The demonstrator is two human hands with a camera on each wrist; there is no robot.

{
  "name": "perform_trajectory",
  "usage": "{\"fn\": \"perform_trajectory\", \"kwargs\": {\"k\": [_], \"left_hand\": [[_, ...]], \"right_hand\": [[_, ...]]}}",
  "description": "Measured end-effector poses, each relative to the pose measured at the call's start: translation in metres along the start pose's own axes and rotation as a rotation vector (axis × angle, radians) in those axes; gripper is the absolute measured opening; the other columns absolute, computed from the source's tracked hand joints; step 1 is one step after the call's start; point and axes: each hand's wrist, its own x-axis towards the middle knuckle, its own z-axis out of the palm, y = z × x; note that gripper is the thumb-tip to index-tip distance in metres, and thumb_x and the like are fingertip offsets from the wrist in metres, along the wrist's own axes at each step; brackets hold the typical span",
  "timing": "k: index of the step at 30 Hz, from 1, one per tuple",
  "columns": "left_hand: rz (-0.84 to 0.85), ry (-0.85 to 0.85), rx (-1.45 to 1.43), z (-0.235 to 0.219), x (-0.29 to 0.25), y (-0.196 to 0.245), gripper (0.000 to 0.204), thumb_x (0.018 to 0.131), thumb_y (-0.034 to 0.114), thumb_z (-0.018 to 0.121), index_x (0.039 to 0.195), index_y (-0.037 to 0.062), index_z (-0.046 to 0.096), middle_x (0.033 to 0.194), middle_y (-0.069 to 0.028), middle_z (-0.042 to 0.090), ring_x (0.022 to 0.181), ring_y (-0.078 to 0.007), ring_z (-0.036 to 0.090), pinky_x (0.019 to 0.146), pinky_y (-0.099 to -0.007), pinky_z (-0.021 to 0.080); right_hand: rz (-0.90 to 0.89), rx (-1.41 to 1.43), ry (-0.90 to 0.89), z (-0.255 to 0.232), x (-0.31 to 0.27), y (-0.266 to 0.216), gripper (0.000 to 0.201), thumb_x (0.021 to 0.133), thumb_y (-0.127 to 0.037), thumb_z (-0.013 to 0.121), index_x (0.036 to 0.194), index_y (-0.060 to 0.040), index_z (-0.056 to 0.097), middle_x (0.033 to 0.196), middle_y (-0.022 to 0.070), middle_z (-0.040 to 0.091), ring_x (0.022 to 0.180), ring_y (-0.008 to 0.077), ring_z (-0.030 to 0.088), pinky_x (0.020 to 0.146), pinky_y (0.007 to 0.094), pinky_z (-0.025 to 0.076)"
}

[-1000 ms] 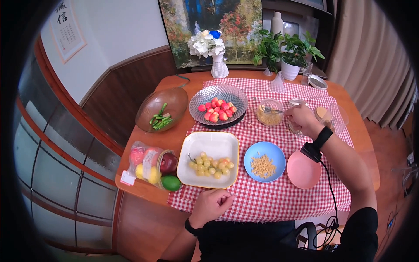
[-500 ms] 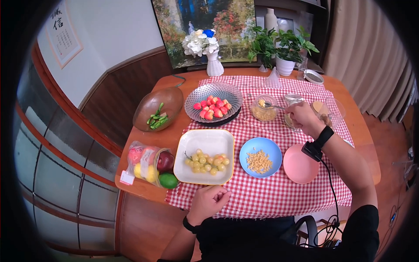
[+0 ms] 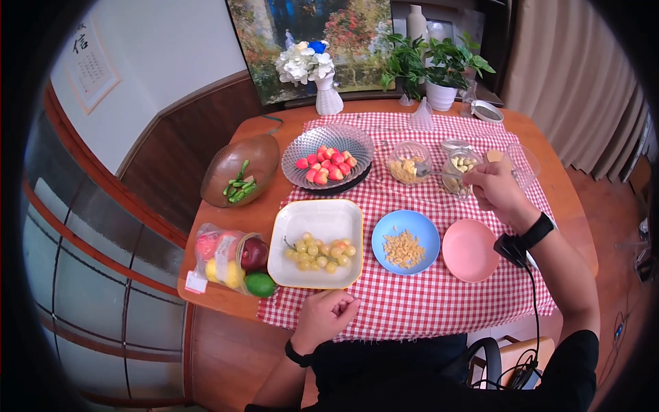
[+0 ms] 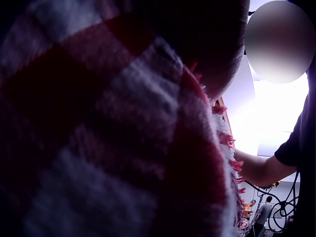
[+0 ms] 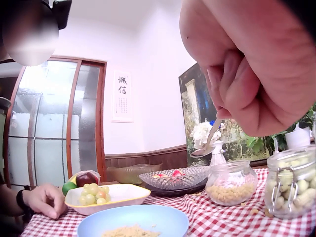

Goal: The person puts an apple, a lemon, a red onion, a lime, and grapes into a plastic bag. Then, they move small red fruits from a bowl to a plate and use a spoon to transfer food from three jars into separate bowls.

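My right hand [image 3: 500, 192] grips the handle of a metal spoon [image 5: 202, 152]. In the head view the spoon's bowl overlaps the right side of a round glass jar [image 3: 406, 165] of small pale-yellow pieces; in the right wrist view it hangs above the height of that jar's rim. Below the hand to the right lies a pink plate [image 3: 470, 250]. A blue plate [image 3: 386, 262] carries a heap of similar yellow pieces. My left hand [image 3: 321, 319] rests at the table's front edge, fingers loosely curled around nothing, just before a white dish [image 3: 285, 275] of grapes.
A clip-top jar [image 5: 294, 192] of pale green nuts stands beside the glass jar. Behind the dish sits a glass bowl [image 3: 294, 147] of red fruit. To the left are a brown bowl [image 3: 218, 154] with green pieces and bagged fruit [image 3: 230, 257]. A cable trails from my right wrist.
My right hand has moved toward me, drawing the spoon to the jar's right side and uncovering the clip-top jar. The head view has shifted slightly; my left hand stays in place.
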Motion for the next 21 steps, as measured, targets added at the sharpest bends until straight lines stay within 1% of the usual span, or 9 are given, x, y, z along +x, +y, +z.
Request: {"fn": "perform_trajectory", "kwargs": {"k": [3,4,5,7,8,11,12,15,21], "left_hand": [[-0.004,-0.008,-0.003,-0.001,0.001,0.002,0.016,0.087,0.008,0.081,0.080,0.0027,0.068,0.060,-0.0024,0.057,0.049,-0.0074,0.049,0.047,-0.0258,0.037],[-0.009,-0.008,-0.005,-0.001,0.001,0.003,0.016,0.087,0.008,0.081,0.080,0.0026,0.068,0.060,-0.0025,0.057,0.048,-0.0074,0.049,0.047,-0.0258,0.037],[-0.007,-0.009,-0.009,-0.001,0.001,0.002,0.016,0.087,0.008,0.081,0.080,0.0026,0.068,0.060,-0.0025,0.057,0.048,-0.0074,0.049,0.047,-0.0258,0.037],[-0.006,-0.015,-0.007,-0.001,0.001,0.000,0.015,0.087,0.008,0.081,0.080,0.0025,0.069,0.060,-0.0025,0.057,0.048,-0.0074,0.050,0.047,-0.0261,0.037],[-0.001,-0.018,-0.008,-0.001,0.001,0.000,0.015,0.087,0.008,0.081,0.080,0.0025,0.069,0.060,-0.0025,0.057,0.048,-0.0074,0.050,0.047,-0.0261,0.037],[-0.004,-0.040,0.005,-0.001,0.002,0.001,0.015,0.087,0.008,0.081,0.080,0.0022,0.069,0.061,-0.0025,0.059,0.048,-0.0072,0.051,0.047,-0.0256,0.037],[-0.011,-0.037,-0.003,-0.001,0.001,0.001,0.015,0.087,0.008,0.081,0.080,0.0019,0.069,0.061,-0.0025,0.060,0.048,-0.0071,0.051,0.047,-0.0254,0.038],[-0.013,-0.039,-0.008,-0.001,0.001,0.000,0.015,0.087,0.008,0.081,0.080,0.0018,0.069,0.062,-0.0023,0.062,0.048,-0.0070,0.052,0.047,-0.0250,0.039],[-0.019,-0.053,0.007,-0.002,0.001,0.001,0.015,0.088,0.011,0.081,0.081,0.0028,0.070,0.062,-0.0029,0.062,0.048,-0.0082,0.054,0.047,-0.0256,0.040]], "right_hand": [[-0.020,-0.131,-0.090,-0.004,-0.024,0.006,0.019,0.098,-0.009,0.063,0.079,-0.0040,0.064,0.059,-0.0060,0.042,0.047,0.0052,0.034,0.044,0.0260,0.025],[-0.004,-0.203,-0.074,-0.004,-0.030,0.008,0.020,0.096,-0.010,0.066,0.077,-0.0017,0.067,0.061,-0.0038,0.052,0.049,0.0076,0.043,0.046,0.0273,0.034],[-0.003,-0.205,-0.070,-0.005,-0.033,0.016,0.020,0.096,-0.010,0.066,0.077,-0.0017,0.067,0.061,-0.0038,0.052,0.049,0.0076,0.043,0.046,0.0273,0.034],[-0.329,-0.474,-0.198,-0.004,-0.039,0.030,0.018,0.092,-0.011,0.070,0.081,0.0028,0.071,0.066,0.0036,0.064,0.052,0.0121,0.055,0.051,0.0313,0.045],[-0.524,-0.660,-0.203,-0.004,-0.045,0.031,0.015,0.088,-0.010,0.071,0.083,0.0043,0.072,0.069,0.0138,0.070,0.054,0.0230,0.065,0.056,0.0364,0.051],[-0.660,-0.949,-0.208,0.008,-0.064,0.015,0.012,0.087,-0.007,0.069,0.083,0.0039,0.071,0.068,0.0208,0.068,0.057,0.0333,0.068,0.058,0.0399,0.053],[-0.691,-0.945,-0.167,0.010,-0.064,0.013,0.012,0.087,-0.007,0.068,0.083,0.0035,0.072,0.066,0.0212,0.066,0.059,0.0386,0.066,0.059,0.0416,0.054],[-0.771,-0.798,-0.030,0.004,-0.048,0.012,0.015,0.088,-0.010,0.069,0.084,0.0040,0.072,0.067,0.0217,0.067,0.059,0.0376,0.067,0.059,0.0413,0.054],[-0.673,-0.844,0.287,0.003,0.004,-0.008,0.020,0.089,-0.013,0.066,0.085,0.0062,0.072,0.073,0.0261,0.068,0.068,0.0411,0.069,0.066,0.0465,0.056]]}}
